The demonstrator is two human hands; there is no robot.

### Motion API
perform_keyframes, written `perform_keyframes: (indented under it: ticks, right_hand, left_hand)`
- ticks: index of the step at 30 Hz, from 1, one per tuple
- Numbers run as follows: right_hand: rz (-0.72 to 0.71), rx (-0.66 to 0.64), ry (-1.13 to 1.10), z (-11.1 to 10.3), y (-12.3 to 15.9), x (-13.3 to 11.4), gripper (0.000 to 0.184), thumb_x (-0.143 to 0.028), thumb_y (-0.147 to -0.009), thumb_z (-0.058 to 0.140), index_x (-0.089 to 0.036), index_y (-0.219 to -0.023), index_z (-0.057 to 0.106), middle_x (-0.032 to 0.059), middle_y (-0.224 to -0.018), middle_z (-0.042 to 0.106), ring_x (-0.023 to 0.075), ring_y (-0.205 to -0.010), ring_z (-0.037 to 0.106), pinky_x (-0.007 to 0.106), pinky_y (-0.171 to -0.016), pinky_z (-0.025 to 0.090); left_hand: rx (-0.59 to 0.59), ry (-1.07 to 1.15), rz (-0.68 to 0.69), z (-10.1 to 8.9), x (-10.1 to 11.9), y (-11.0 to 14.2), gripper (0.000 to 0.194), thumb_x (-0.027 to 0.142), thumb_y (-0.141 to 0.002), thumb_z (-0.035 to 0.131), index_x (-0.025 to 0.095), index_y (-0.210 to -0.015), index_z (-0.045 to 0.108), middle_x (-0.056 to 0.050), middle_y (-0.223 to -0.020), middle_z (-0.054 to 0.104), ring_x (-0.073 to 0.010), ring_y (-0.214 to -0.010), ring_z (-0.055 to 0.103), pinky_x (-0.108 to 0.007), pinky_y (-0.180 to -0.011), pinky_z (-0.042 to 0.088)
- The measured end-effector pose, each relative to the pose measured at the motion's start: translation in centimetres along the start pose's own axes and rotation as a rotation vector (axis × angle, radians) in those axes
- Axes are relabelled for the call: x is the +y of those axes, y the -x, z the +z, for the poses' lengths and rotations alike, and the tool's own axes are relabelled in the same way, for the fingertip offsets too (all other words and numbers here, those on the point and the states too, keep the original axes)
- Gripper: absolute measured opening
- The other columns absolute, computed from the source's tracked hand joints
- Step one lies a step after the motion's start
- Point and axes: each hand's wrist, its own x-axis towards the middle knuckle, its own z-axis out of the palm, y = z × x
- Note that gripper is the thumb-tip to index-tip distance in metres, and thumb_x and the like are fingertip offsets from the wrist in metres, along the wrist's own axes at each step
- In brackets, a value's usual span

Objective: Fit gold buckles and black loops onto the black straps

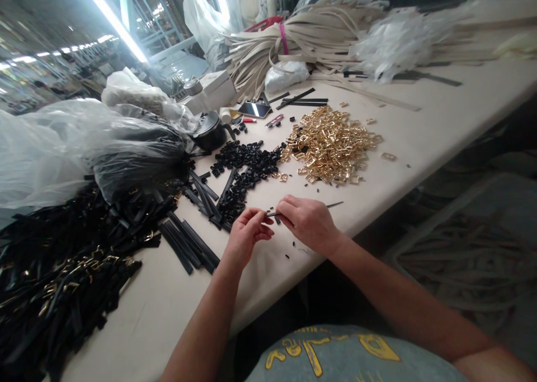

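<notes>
over pale table [138, 315], slim piece [272, 215] runs sideways

A pale table [146, 309] carries a heap of gold buckles [331, 144], with 1 lying apart toward the edge. Beside the heap spread small black loops [247, 161], then black strips [187, 242] and a tangle of black straps [71, 281]. Farther back lie 1 phone [254, 109], 1 lidded mug [210, 133] and a large bundle of beige straps [331, 27].
</notes>
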Motion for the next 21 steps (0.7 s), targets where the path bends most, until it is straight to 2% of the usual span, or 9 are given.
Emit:
perform_keyframes:
  ticks: [2, 5, 8, 15, 21]
  right_hand:
    - [-0.002, 0.008, -0.046, 0.07, 0.04, -0.03, 0.013, -0.023, -0.091, 0.059, -0.018, -0.08, 0.061, 0.0022, -0.081, 0.065, 0.0146, -0.071, 0.06, 0.027, -0.063, 0.036]
    - [0.045, 0.03, -0.231, 0.1, 0.06, 0.18, 0.013, -0.031, -0.09, 0.064, -0.018, -0.091, 0.064, 0.003, -0.09, 0.069, 0.0158, -0.08, 0.064, 0.025, -0.069, 0.043]
    - [0.092, 0.015, -0.35, 0.04, 0.01, 0.47, 0.014, -0.028, -0.089, 0.065, -0.019, -0.099, 0.067, 0.0036, -0.098, 0.071, 0.0168, -0.088, 0.067, 0.026, -0.077, 0.047]
    - [0.201, -0.069, -0.46, 0.09, -0.2, 0.56, 0.01, -0.022, -0.083, 0.071, -0.021, -0.093, 0.072, 0.0005, -0.09, 0.072, 0.0152, -0.081, 0.067, 0.025, -0.073, 0.047]
    - [0.17, -0.075, -0.444, -0.01, -0.39, 0.44, 0.003, -0.018, -0.082, 0.07, -0.018, -0.084, 0.069, 0.0009, -0.08, 0.069, 0.0137, -0.072, 0.062, 0.024, -0.065, 0.043]
  left_hand:
    - [0.015, 0.031, 0.014, -0.01, -0.1, 0.01, 0.036, 0.037, -0.066, 0.081, 0.015, -0.083, 0.057, -0.002, -0.073, 0.07, -0.0099, -0.058, 0.066, -0.018, -0.057, 0.053]
    - [0.042, 0.079, 0.014, -0.12, 0.01, -0.03, 0.039, 0.032, -0.06, 0.085, 0.015, -0.081, 0.057, -0.001, -0.069, 0.069, -0.0114, -0.063, 0.068, -0.019, -0.062, 0.054]
    - [0.037, 0.089, -0.008, -0.22, 0.18, -0.04, 0.039, 0.031, -0.059, 0.085, 0.016, -0.081, 0.057, -0.002, -0.072, 0.07, -0.0134, -0.066, 0.069, -0.02, -0.063, 0.054]
    - [0.005, 0.115, -0.013, -0.45, -0.04, -0.11, 0.037, 0.027, -0.06, 0.084, 0.016, -0.082, 0.057, -0.001, -0.071, 0.07, -0.0128, -0.066, 0.069, -0.02, -0.064, 0.053]
    - [-0.014, 0.111, 0.013, -0.56, -0.22, -0.19, 0.037, 0.027, -0.061, 0.084, 0.017, -0.087, 0.06, -0.001, -0.073, 0.07, -0.0107, -0.065, 0.067, -0.02, -0.066, 0.053]
